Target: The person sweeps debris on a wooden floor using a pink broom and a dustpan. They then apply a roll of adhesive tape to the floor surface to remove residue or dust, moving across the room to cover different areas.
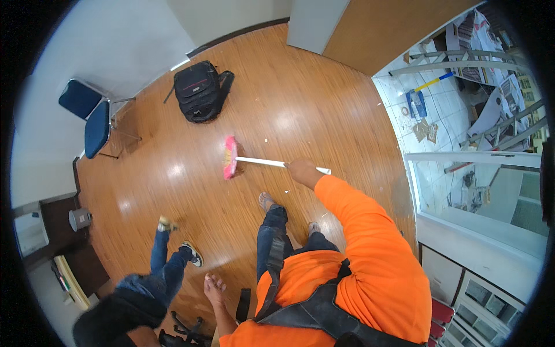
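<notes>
My right hand [302, 173] is wrapped round the white handle of a broom [260, 161], close to the handle's end. The broom's pink head [230, 157] rests on the wooden floor [306, 104] ahead of me, left of the hand. Down at my left side hangs my left hand [215, 288], holding nothing, its fingers loosely bent and a little apart. Small white scraps [287, 192] lie on the floor near my feet and beyond the broom handle.
A black backpack [199, 92] lies past the broom head. Blue chair [98, 124] and small bin [80, 219] line the left side. Another person [165, 277] is close on my left. Through the right doorway are a blue dustpan [416, 104] and a ladder [462, 65].
</notes>
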The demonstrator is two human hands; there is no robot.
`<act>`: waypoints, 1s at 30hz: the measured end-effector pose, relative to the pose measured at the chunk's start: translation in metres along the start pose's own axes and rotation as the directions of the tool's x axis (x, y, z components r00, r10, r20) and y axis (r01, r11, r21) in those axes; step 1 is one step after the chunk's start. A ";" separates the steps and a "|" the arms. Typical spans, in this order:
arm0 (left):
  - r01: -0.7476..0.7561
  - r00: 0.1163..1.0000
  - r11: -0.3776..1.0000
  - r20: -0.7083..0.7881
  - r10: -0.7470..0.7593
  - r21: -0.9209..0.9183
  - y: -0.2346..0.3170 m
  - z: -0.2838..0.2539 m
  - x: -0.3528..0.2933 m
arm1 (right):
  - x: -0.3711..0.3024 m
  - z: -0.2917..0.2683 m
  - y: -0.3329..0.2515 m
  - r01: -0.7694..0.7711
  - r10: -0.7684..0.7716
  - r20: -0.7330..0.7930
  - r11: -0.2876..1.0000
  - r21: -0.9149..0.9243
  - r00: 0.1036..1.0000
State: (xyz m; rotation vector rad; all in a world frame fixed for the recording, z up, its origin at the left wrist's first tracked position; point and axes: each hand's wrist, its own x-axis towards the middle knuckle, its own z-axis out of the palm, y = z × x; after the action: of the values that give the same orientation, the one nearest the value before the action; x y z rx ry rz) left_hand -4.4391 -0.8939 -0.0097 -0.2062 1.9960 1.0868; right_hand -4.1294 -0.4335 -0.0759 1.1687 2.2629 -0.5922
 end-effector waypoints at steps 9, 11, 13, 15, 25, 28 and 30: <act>0.221 0.966 0.947 0.084 -0.246 0.234 0.013 0.010 0.060 | -0.070 -0.059 0.198 -0.387 0.412 0.198 0.910 -0.151 0.890; 0.167 0.981 0.948 0.052 -0.188 0.271 0.034 0.042 0.053 | -0.097 -0.101 0.220 -0.470 0.506 0.192 0.858 -0.205 0.841; 0.083 0.993 0.955 0.056 -0.103 0.283 0.057 0.087 0.053 | -0.111 -0.075 0.296 -0.538 0.604 0.137 0.775 -0.331 0.785; -0.025 0.999 0.963 0.040 0.015 0.267 0.078 0.116 0.057 | -0.126 -0.082 0.342 -0.550 0.608 0.112 0.771 -0.322 0.786; 0.105 0.994 0.909 -0.041 -0.096 0.404 0.061 0.259 -0.013 | -0.124 -0.106 0.544 -0.502 0.508 0.072 0.861 -0.082 0.859; 0.024 0.996 0.806 0.054 -0.069 0.592 0.071 0.348 -0.090 | -0.114 -0.094 0.619 -0.537 0.538 0.108 0.843 -0.045 0.836; -0.074 0.984 0.766 0.173 -0.050 0.639 0.089 0.390 -0.126 | -0.133 -0.083 0.670 -0.532 0.537 0.141 0.844 -0.071 0.832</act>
State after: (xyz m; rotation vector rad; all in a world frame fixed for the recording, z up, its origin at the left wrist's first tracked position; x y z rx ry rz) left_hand -4.1714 -0.5736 0.0297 0.2669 2.0785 0.3479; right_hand -3.5255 -0.1088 -0.0234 1.5959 1.6897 -0.4031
